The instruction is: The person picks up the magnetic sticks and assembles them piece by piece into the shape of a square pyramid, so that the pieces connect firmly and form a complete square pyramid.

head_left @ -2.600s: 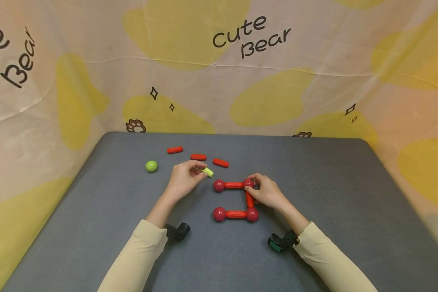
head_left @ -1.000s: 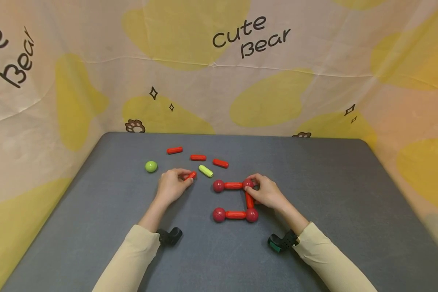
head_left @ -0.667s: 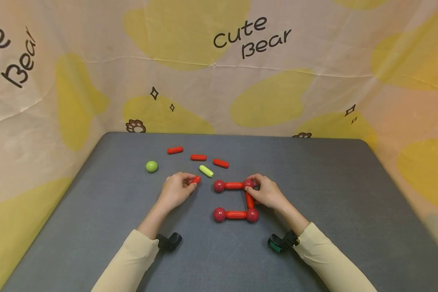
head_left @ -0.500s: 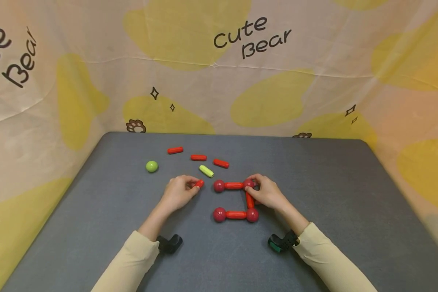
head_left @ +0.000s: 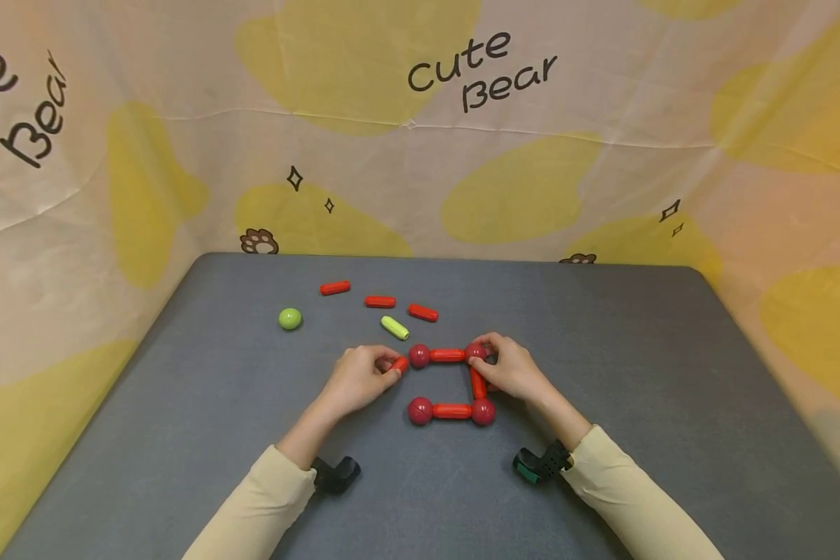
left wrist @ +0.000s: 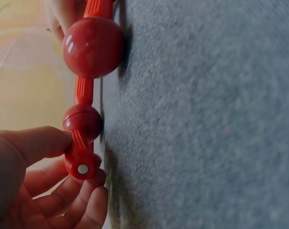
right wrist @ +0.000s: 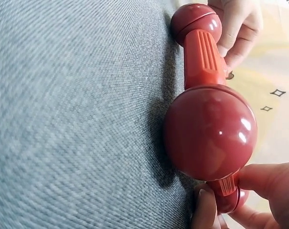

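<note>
On the grey table lies a U-shaped frame of dark red balls joined by red magnetic rods, its gap facing left. My left hand (head_left: pixel 360 379) pinches a loose red magnetic rod (head_left: pixel 398 365) between thumb and fingers, with one end right at the frame's far left ball (head_left: pixel 419 355). A silvery round magnet shows in the rod's other end in the left wrist view. My right hand (head_left: pixel 512 369) grips the frame at the far right ball (head_left: pixel 475 353), partly covering it. Nearer me lies the front left ball (head_left: pixel 421 411), with the front right ball (head_left: pixel 483 411) beside it.
A yellow-green rod (head_left: pixel 395 327) lies just beyond the frame. Behind it are three red rods, including a right one (head_left: pixel 423 313) and a left one (head_left: pixel 335 288). A green ball (head_left: pixel 290 319) sits to the left. Printed cloth (head_left: pixel 518 194) rises behind the table.
My left hand has left the yellow-green rod on the table, then appeared with a red rod, carrying it right and toward me to the far left ball. My right hand stays put.
</note>
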`<state>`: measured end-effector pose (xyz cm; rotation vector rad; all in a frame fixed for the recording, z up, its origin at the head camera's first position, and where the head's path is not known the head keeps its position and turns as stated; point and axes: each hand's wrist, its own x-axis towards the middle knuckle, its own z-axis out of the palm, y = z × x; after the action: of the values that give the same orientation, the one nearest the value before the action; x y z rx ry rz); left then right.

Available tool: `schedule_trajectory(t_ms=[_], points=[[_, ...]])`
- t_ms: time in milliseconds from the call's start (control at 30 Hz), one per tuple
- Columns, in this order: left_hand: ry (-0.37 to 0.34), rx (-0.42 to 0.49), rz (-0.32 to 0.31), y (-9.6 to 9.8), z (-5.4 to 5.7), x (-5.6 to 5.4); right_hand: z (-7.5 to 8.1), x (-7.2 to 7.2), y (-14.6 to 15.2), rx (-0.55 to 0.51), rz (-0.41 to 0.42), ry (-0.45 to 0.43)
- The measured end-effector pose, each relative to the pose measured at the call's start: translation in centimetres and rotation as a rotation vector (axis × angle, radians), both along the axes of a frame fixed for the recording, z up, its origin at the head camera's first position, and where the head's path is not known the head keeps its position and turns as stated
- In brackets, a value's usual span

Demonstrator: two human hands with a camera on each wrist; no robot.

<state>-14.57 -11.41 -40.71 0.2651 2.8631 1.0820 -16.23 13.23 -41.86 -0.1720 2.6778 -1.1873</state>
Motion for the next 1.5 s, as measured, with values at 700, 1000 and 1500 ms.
schedule_trajectory(t_ms=[700, 1000, 1500], points=[[0.008, 0.006, 0.034, 1.7, -0.6, 0.4, 0.0, 0.0, 0.1, -0.007, 0.001, 0.020], [0.003, 0.012, 0.050, 2.2, -0.9, 0.5, -0.2, -0.1, 0.1, 0.030, 0.003, 0.034], [-0.005, 0.030, 0.042, 3.1, -1.1, 0.7, 0.0, 0.0, 0.1, 0.040, -0.007, 0.026]])
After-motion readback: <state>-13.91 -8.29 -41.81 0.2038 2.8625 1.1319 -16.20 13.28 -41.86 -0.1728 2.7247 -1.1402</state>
